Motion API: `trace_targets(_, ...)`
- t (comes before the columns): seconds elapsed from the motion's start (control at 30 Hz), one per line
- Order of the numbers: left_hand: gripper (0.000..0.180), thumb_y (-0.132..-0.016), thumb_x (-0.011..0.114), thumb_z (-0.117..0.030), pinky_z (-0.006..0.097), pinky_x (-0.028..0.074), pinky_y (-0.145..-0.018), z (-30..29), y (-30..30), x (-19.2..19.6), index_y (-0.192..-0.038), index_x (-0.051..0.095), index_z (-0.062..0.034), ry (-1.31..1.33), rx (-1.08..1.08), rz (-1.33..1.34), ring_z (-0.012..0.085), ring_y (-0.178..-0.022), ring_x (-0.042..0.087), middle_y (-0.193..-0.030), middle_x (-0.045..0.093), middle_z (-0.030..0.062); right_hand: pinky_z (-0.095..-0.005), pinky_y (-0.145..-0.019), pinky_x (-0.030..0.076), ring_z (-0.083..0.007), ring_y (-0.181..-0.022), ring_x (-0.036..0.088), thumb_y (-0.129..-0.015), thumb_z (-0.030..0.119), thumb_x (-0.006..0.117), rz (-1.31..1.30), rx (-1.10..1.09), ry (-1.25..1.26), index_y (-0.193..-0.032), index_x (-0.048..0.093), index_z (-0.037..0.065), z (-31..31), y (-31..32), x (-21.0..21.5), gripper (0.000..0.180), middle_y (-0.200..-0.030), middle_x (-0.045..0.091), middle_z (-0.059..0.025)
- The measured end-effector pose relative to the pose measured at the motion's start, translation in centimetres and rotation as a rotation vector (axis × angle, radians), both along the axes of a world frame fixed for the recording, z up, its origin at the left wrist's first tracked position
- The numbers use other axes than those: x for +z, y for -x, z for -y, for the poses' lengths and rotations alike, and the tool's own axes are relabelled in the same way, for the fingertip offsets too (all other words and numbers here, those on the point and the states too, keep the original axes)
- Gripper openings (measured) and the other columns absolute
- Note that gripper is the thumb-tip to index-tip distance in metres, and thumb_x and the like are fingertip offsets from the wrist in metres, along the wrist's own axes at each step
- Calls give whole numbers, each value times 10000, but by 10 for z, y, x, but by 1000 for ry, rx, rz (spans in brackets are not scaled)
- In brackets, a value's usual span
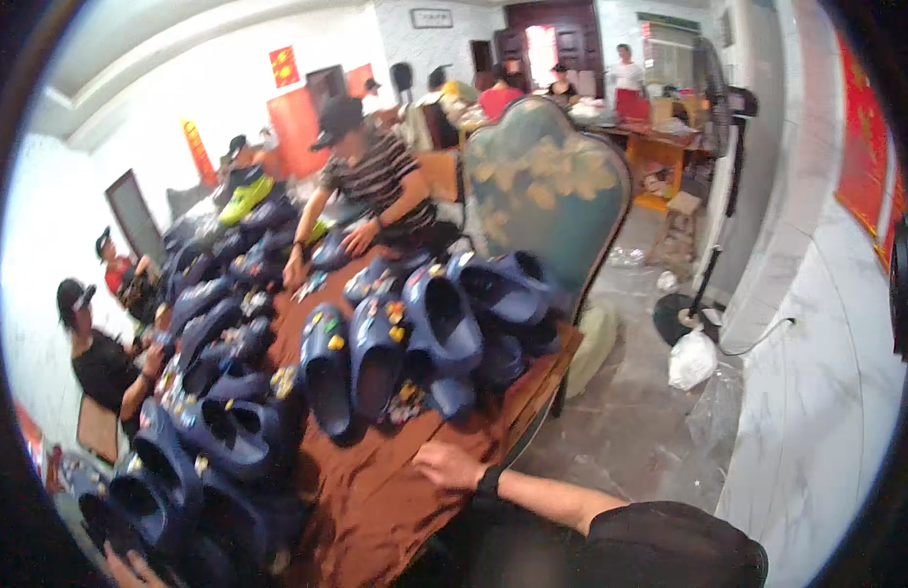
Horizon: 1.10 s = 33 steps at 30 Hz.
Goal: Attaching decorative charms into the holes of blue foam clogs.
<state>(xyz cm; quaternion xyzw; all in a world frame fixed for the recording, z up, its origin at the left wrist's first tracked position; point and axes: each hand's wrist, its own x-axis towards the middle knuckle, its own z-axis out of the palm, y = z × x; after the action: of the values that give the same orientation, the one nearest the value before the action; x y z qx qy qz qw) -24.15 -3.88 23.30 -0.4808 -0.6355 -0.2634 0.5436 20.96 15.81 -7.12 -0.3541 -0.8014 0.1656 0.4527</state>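
My right hand [449, 465] rests above the brown cloth on the table, its fingers curled in; nothing shows in them. Only the fingers of my left hand [133, 570] come into view at the lower left edge, stretched out and apart beside a heap of navy clogs [145, 495]. In front of my right hand, a pair of navy clogs [329, 387] stands with toes pointing away and colourful charms on top. More navy clogs [444, 318] are piled just right of that pair. Small loose charms [407, 402] lie between them.
The brown cloth [361, 490] covers the table. Across it a person in a striped shirt [376, 181] reaches among clogs; another person in black [101, 363] works at the left. A padded chair [542, 191] stands by the table's right side, with a floor fan [684, 314] beyond.
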Motion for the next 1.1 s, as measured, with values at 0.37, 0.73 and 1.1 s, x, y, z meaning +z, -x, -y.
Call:
trace_targets(0.37,374,-829,682,-130,421,410,-918,-5,-160,-223,-1174,608,-6,733,-684,848,353,-1032,530,-1094,582,179,-405,-786,491,-318,-889,587,-833,88,631,77,31,44,-898,617,32,6,1,23,87,-899,597,-119)
trace_targets(0.73,384,-845,672,-225,473,359,-958,-30,-197,-271,-1188,602,-68,649,-417,764,328,-1158,473,-1191,548,118,-428,-773,494,-347,-915,597,-844,93,640,194,-21,85,-901,609,51,7,-1,30,77,-922,617,-137)
trace_targets(1.1,353,-842,667,-236,472,368,-952,-27,-199,-276,-1147,628,-63,601,-360,674,308,-1128,487,-1175,551,107,-447,-880,460,-404,-1052,532,-870,239,669,116,-214,-2,-1169,482,9,-73,12,100,421,-1134,528,-222)
